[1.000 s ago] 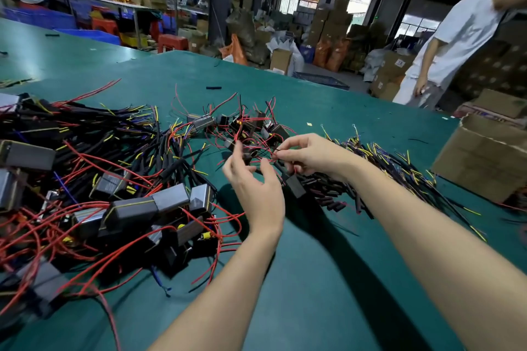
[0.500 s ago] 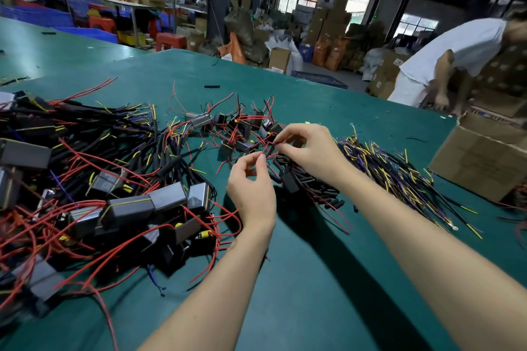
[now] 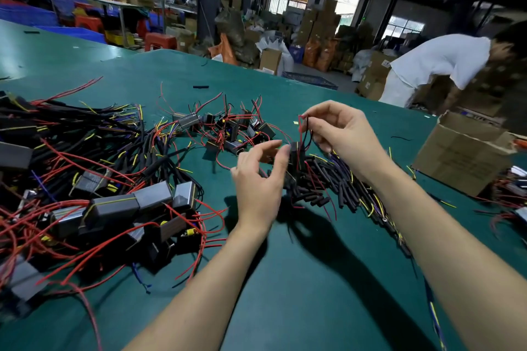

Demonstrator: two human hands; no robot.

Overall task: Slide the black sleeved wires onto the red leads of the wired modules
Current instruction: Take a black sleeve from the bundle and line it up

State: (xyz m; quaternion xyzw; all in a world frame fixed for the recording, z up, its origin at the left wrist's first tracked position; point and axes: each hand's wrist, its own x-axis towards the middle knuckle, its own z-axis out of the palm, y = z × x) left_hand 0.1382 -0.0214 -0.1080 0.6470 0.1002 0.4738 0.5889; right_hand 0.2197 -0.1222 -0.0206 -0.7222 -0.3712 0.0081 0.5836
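Two hands at work: the right hand (image 3: 339, 128) pinches the tops of a red lead (image 3: 300, 124) and a thin black wire, lifting them above the bench (image 3: 299, 279); the small black module (image 3: 296, 155) hangs below that pinch.
Left grip: the left hand (image 3: 258, 177) is beside the module, thumb and forefinger narrowly apart; whether they touch the module I cannot tell.
Sleeved wires: a pile of black sleeved wires (image 3: 342, 188) lies on the bench just under and right of the hands.
Done so far: a large heap at the left (image 3: 85, 179) mixes bigger modules, red leads and black sleeves; it looks like finished work, though I cannot confirm that.
Left to do: a cluster of small modules with bare red leads (image 3: 228, 128) waits just beyond the hands, so a fair share seems to remain.
Step in hand: likely readying this module's lead for a sleeve.
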